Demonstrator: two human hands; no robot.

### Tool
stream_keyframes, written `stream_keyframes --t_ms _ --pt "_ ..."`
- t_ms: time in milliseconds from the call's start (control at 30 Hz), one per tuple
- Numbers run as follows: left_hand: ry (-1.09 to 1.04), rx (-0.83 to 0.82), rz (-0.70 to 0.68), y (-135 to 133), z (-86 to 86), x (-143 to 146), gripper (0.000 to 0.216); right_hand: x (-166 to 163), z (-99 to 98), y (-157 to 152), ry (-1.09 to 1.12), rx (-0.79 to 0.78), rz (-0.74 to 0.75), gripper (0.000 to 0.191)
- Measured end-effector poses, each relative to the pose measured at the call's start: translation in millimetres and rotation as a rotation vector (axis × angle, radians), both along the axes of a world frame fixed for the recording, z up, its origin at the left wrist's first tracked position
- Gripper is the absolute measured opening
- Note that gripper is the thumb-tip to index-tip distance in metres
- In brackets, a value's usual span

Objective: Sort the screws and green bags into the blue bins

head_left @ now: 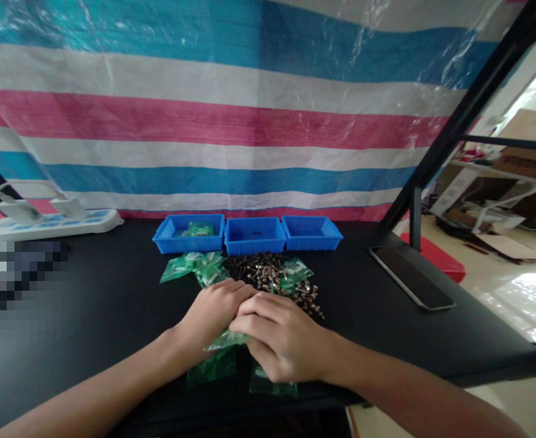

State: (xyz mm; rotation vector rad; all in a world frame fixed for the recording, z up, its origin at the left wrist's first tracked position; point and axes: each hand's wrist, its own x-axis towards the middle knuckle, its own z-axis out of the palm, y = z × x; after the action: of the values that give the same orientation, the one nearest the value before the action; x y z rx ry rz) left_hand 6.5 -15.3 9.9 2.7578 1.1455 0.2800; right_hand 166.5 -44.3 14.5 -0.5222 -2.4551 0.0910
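My left hand [219,308] and my right hand [283,334] meet over the front middle of the table, both closed. Between them is a small green plastic bag [226,340], its lower part sticking out under the fingers; the rest is hidden. Two more green bags, one at the left [212,367] and one at the right [273,384], lie below the hands near the table edge. Just beyond the fingers is a heap of copper-coloured screws [306,295], with dark screws [238,266] behind. Another green bag [297,269] rests on the heap.
Three blue trays stand in a row: the left tray [188,243] holds green bags, the middle tray [255,245] a small dark piece, beside the right tray [313,242]. Filled green bags [199,266] lie before them. A phone [411,278] lies right, a power strip [98,221] left.
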Motion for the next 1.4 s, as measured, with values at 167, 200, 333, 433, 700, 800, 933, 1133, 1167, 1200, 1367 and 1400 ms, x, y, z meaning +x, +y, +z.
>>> stream_keyframes --t_ms 167,200,333,433,700,800,933,1133,1167,1200,1367,1400 --pt "0.001 -0.047 -0.022 -2 9.7 -4 0.021 3 -0.6 4 -0.066 0.017 -0.044 0.022" --pt "-0.006 -0.052 -0.016 -2 10.0 -5 0.022 3 -0.9 4 -0.079 0.019 -0.049 0.022" --pt "-0.035 -0.070 0.007 -1 8.6 -9 0.027 5 -2.6 7 -0.110 0.005 -0.082 0.023" --pt "-0.053 -0.072 0.042 0 7.4 -8 0.027 7 -3.0 11 -0.095 -0.030 -0.118 0.025" --pt "-0.075 -0.033 0.169 3 2.4 -3 0.015 13 -6.5 22 -0.034 -0.074 -0.203 0.025" --pt "-0.058 -0.012 0.184 2 2.8 -2 0.016 14 -8.8 26 -0.031 -0.081 -0.234 0.024" --pt "-0.061 -0.002 0.182 2 3.5 -3 0.019 15 -9.4 29 -0.042 -0.090 -0.250 0.024" --pt "-0.076 0.001 0.194 2 4.4 -3 0.023 16 -9.1 31 -0.033 -0.094 -0.267 0.026" --pt "-0.083 0.002 0.197 2 4.6 -3 0.024 17 -9.1 32 -0.032 -0.097 -0.274 0.026" --pt "-0.089 0.002 0.199 2 4.8 -3 0.025 18 -9.0 33 -0.031 -0.100 -0.282 0.026" --pt "-0.085 0.001 0.211 2 5.7 -3 0.029 21 -9.2 38 -0.019 -0.095 -0.318 0.026" --pt "-0.083 0.001 0.212 2 6.1 -3 0.029 22 -9.3 39 -0.016 -0.092 -0.324 0.027"
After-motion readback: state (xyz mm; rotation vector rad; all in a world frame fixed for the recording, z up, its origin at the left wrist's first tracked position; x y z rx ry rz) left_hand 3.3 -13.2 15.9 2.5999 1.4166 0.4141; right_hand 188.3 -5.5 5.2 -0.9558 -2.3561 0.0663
